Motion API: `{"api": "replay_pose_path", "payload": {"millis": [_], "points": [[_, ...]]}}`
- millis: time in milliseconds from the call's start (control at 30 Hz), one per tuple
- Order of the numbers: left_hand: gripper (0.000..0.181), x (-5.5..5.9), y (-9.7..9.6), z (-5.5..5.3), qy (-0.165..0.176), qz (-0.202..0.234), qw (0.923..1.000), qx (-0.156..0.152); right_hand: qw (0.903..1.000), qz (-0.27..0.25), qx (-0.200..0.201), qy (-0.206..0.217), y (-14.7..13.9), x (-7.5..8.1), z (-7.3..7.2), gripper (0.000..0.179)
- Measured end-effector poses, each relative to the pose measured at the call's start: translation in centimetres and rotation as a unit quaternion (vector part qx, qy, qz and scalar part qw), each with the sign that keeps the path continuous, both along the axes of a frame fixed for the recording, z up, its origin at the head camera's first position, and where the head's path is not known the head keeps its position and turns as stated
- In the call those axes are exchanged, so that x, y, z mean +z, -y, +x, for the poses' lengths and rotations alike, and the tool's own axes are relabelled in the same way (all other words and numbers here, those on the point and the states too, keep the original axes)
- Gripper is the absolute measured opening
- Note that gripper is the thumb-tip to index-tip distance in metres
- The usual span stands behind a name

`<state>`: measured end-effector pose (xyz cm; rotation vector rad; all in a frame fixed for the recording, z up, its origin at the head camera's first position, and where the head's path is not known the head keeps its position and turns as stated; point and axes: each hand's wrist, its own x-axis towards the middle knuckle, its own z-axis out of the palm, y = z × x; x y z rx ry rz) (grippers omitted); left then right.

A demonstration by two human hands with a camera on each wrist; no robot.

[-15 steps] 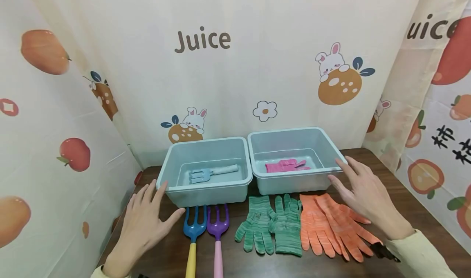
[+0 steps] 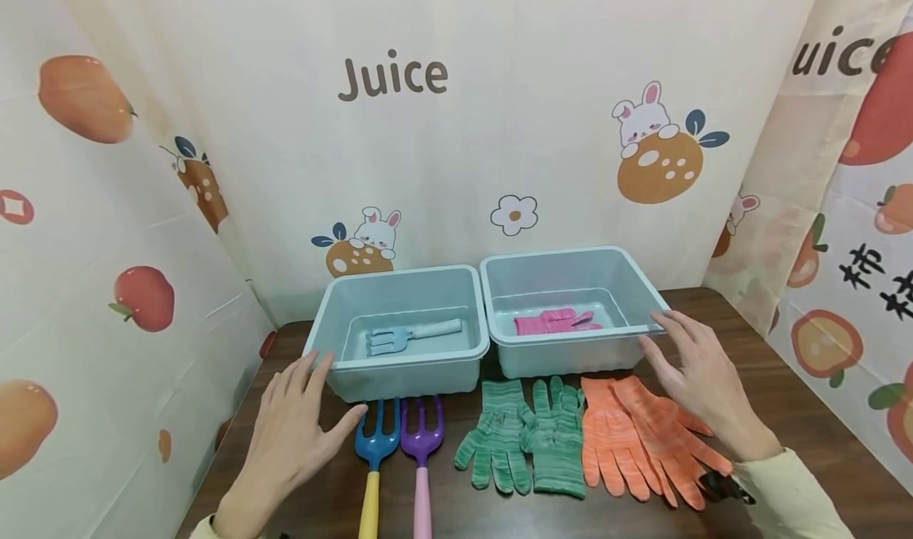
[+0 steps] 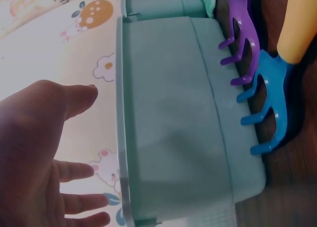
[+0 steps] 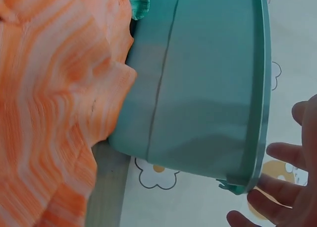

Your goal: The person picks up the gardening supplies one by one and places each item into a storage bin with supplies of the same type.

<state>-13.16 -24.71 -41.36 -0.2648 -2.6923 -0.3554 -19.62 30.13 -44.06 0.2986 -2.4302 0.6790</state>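
Observation:
My left hand hovers, fingers spread and nothing held, by the front left corner of the left bin, which contains a light blue hand fork. At the front right corner of the right bin is my right hand, its fingers loosely extended near the rim and holding nothing. A pink glove lies inside that bin. In front stand a blue fork with a yellow handle and a purple fork with a pink handle. Green gloves and orange gloves lie to their right.
Both bins stand side by side on a dark wooden table. Behind them hangs a pale curtain printed with fruit and rabbits, and similar cloth encloses the left and right sides.
My left hand has shifted slightly to the right, and the right hand has moved a little lower. The bins, forks and gloves stay where they were.

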Motion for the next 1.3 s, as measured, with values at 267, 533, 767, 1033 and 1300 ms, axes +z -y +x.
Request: {"api": "replay_pose_path", "payload": {"millis": [267, 533, 767, 1033, 1300], "points": [[0.081, -0.6, -1.1, -0.4, -0.013, 0.014, 0.9998, -0.01, 0.997, -0.036, 0.006, -0.069, 0.4, -1.1, -0.4, 0.031], [0.074, -0.9, -2.3, -1.0, -0.073, 0.04, 0.996, -0.031, 0.9947, -0.045, 0.0, -0.093, 0.8, -1.5, -1.1, 0.03], [0.067, -0.8, -4.4, -1.4, -0.102, 0.069, 0.9903, -0.063, 0.9938, -0.048, -0.015, -0.099, 0.9, -1.6, -1.5, 0.024], [0.059, -1.0, -6.5, -1.4, -0.08, 0.067, 0.9914, -0.079, 0.9939, -0.04, -0.023, -0.1, 1.4, -1.7, -1.7, 0.021], [0.057, -1.2, -8.0, -1.7, -0.043, 0.065, 0.9931, -0.087, 0.9967, -0.023, -0.046, -0.062, 1.3, -0.1, -1.2, 0.017]]}}
